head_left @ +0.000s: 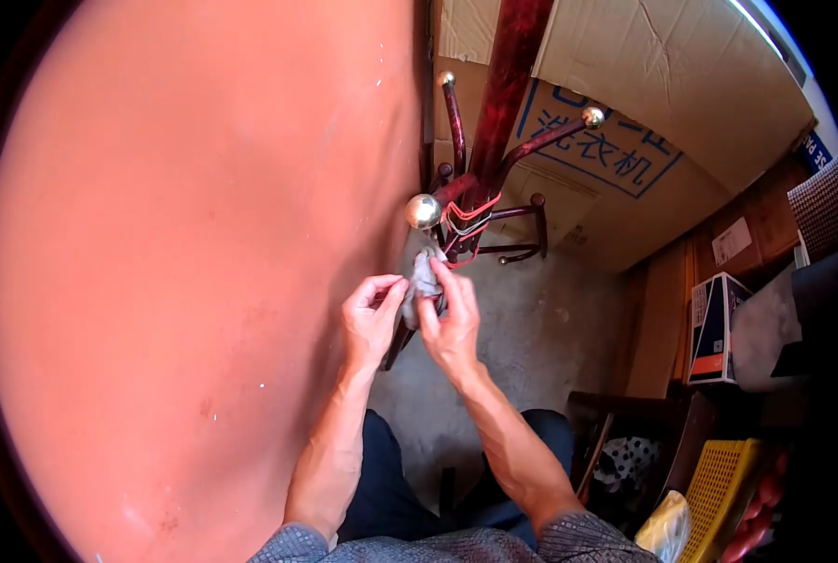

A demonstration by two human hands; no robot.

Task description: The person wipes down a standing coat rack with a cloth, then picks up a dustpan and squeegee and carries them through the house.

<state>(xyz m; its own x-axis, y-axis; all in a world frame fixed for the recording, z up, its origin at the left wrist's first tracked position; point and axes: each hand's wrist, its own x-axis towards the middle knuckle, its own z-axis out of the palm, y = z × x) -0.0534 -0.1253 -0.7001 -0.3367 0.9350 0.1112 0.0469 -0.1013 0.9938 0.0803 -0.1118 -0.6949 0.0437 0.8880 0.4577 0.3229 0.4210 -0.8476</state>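
In front of me stands a dark red metal coat rack (503,94) with shiny ball tips on its hooks. My right hand (453,324) pinches a crumpled grey cloth (422,280) between thumb and fingers, just below the nearest gold ball (423,212). Close beside the cloth, on its left, my left hand (370,314) has thumb and forefinger pressed together. Whether a bit of cloth or something tiny sits in that pinch is not clear. Red and white cords (470,223) loop around the rack's post above both hands.
A large pinkish-orange surface (194,263) fills the left side. Behind the rack leans a big cardboard box (606,141) with blue writing. At right are a dark and white box (712,324), a yellow basket (719,497) and a dark wooden stand (667,422) on the grey floor (541,338).
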